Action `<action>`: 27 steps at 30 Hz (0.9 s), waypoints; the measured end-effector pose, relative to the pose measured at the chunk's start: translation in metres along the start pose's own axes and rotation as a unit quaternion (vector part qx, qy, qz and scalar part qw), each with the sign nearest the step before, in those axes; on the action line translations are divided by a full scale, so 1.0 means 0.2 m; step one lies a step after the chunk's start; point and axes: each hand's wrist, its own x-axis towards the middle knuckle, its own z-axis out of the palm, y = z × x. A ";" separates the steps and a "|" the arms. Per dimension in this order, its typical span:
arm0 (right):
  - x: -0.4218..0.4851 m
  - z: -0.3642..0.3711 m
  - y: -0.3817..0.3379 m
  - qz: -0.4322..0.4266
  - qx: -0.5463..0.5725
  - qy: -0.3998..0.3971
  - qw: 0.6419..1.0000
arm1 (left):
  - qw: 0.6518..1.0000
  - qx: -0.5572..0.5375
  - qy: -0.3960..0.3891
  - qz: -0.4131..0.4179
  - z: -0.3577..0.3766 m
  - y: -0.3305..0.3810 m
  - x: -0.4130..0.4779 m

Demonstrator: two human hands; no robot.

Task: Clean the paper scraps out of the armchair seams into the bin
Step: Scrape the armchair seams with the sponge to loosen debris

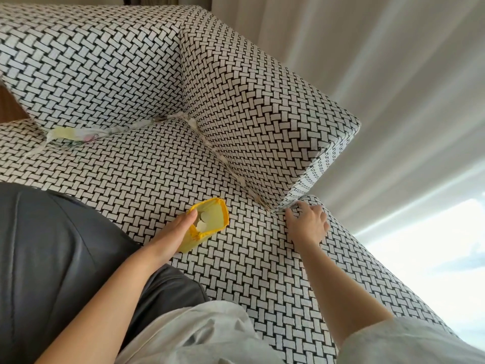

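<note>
**Two seams to clear, bin at the ready**

Two lines of paper show in the armchair: pale scraps [219, 153] wedged along the side seam between seat [157, 174] and armrest [262, 101], and a yellowish wad [78, 134] tucked in the back seam. A few pieces [201, 225] already lie inside the bin [225, 214].

The left hand [178, 228] grasps the bin, thumb hooked over its rim, and holds it tilted on the seat with its mouth turned towards the side seam. The right hand [308, 223] lies at the front end of that seam, fingertips [288, 211] at the crease. Whether they pinch a scrap or only press the fabric cannot be told; the tips are too small and partly hidden.

The step in hand looks like picking out the front end of the side seam. To do it well:

- Press the seat down beside the crease so the gap opens and the paper shows.
- Pinch each scrap, not the weave, and draw it out along the seam so it does not tear.
- Bring the bin just beside the working hand so that nothing drops back.
- Work from the front towards the corner, then along the back.
</note>
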 end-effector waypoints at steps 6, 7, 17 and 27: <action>0.05 -0.01 -0.02 0.009 -0.005 -0.026 1.000 | 1.000 -0.004 -0.004 0.000 -0.01 -0.01 0.01; 0.05 -0.01 -0.02 0.012 -0.002 -0.030 0.999 | 1.000 -0.004 -0.005 0.000 -0.01 -0.01 0.00; 0.03 0.02 -0.01 -0.002 0.047 0.005 0.999 | 1.000 0.004 -0.003 0.000 -0.01 -0.02 0.01; -0.08 0.09 0.00 -0.127 0.214 0.074 0.966 | 1.000 -0.015 -0.001 -0.009 -0.01 -0.03 0.02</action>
